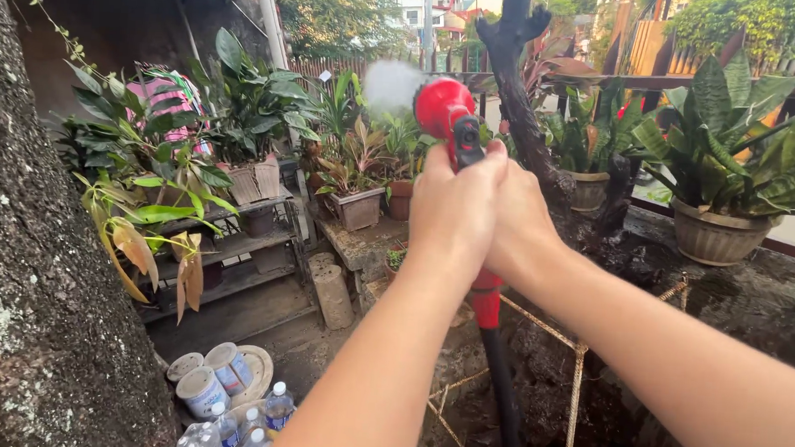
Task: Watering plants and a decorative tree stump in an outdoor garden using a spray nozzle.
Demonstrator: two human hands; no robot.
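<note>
Spraying is under way: both hands clasp the red hose nozzle (449,114), left hand (453,212) and right hand (521,222) each in a clenched grip on its handle, black hose (503,393) trailing down below. A white mist (391,82) leaves the head toward the potted plants (357,173) on the stone ledge (361,244); which pots are already watered cannot be told. Containers: square planter (359,207) with red-green foliage; ribbed pots (717,236) holding broad striped leaves at right; capped plastic bottles (279,406) and lidded tubs (202,390) on the ground, contents unseen.
</note>
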